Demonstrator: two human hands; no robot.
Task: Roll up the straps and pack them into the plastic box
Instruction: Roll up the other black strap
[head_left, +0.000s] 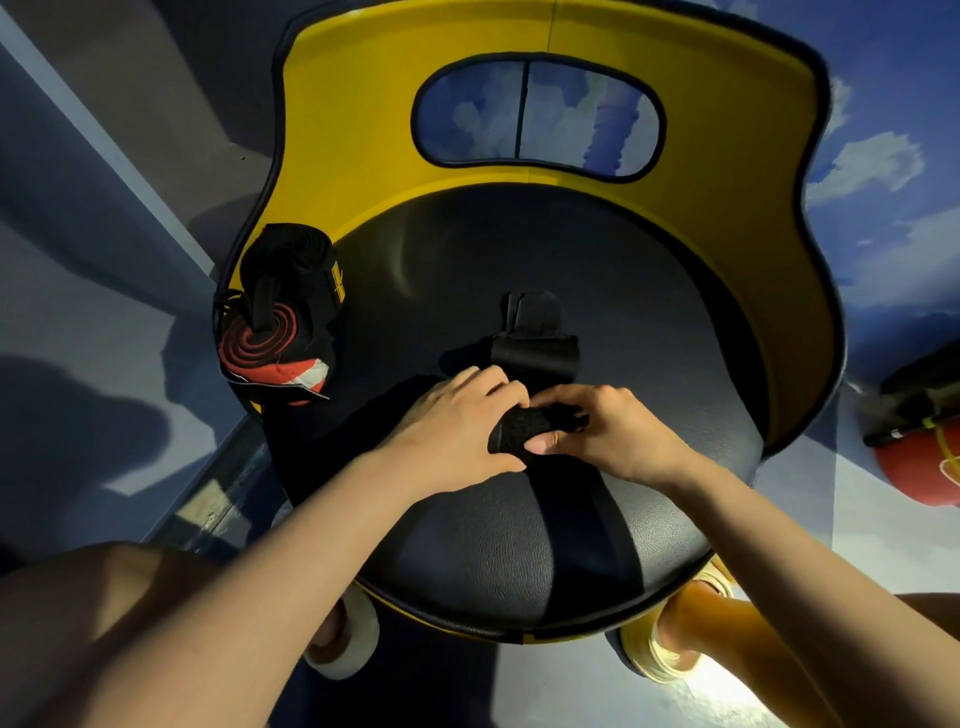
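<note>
A long black strap (582, 525) lies across the round black seat (675, 322) of a yellow chair, its end partly rolled into a small coil (524, 427). My left hand (457, 431) and my right hand (608, 431) both pinch that coil from either side, fingers curled round it. Beyond the hands another black strap piece (535, 343) lies on the seat. At the seat's left edge a clear plastic box (270, 387) holds rolled straps (280, 312), one red and black, one black with a yellow mark.
The chair's yellow backrest (363, 119) curves round the far side of the seat. A red round object (919, 467) sits at the right edge. My knees and sandalled feet (670, 654) are below the seat front. A grey wall stands to the left.
</note>
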